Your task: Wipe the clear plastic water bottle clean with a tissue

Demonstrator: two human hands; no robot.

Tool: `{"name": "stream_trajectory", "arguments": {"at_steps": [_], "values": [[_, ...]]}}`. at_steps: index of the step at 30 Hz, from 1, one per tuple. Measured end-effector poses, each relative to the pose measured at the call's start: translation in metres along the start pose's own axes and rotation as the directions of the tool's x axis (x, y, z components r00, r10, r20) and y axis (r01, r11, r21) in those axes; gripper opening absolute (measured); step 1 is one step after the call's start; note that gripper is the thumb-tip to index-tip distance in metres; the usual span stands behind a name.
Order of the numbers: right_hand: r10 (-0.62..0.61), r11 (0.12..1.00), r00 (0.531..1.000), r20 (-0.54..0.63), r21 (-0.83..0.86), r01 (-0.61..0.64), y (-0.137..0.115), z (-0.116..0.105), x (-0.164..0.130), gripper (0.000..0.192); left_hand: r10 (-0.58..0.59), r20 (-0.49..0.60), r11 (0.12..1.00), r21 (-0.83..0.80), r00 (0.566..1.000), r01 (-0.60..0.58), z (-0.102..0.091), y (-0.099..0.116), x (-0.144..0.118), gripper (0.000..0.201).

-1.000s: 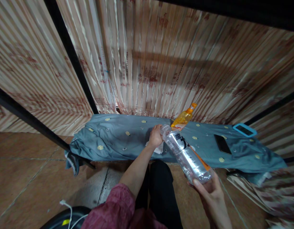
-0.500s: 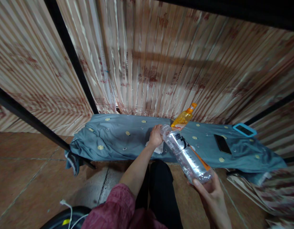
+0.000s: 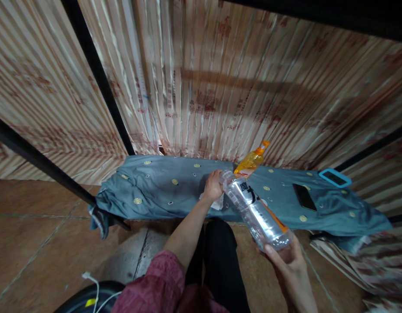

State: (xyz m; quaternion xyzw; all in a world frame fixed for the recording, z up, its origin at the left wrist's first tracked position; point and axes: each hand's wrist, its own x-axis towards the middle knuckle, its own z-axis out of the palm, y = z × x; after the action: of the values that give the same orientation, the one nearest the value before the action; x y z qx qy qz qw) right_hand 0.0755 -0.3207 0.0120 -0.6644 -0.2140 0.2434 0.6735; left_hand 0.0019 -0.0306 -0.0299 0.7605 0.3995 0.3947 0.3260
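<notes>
Striped curtains back a blue cloth; nothing has shifted. Her right hand grips the tilted clear bottle by its base, left hand closed at its mouth.

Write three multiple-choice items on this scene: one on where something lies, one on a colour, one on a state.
1. Where does the black phone lie?
A. on the grey-blue sheet
B. on the floor
C. in the right hand

2. What colour is the bottle behind the clear bottle?
A. green
B. orange
C. purple

3. How is the clear bottle held?
A. standing upright on the sheet
B. tilted, base in the right hand, left hand at its neck
C. lying untouched

Answers: 1 A, it rests on the sheet; 2 B, orange body and cap; 3 B, both hands are on the slanted bottle.
</notes>
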Motion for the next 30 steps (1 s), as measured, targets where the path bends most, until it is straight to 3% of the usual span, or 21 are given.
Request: {"name": "stream_trajectory", "arguments": {"at_steps": [30], "values": [[0.017, 0.998, 1.000, 0.023, 0.061, -0.018, 0.0026, -0.0029, 0.0009, 0.090, -0.020, 0.023, 1.000, 0.014, 1.000, 0.019, -0.0043, 0.0054, -0.0010, 0.027]]}}
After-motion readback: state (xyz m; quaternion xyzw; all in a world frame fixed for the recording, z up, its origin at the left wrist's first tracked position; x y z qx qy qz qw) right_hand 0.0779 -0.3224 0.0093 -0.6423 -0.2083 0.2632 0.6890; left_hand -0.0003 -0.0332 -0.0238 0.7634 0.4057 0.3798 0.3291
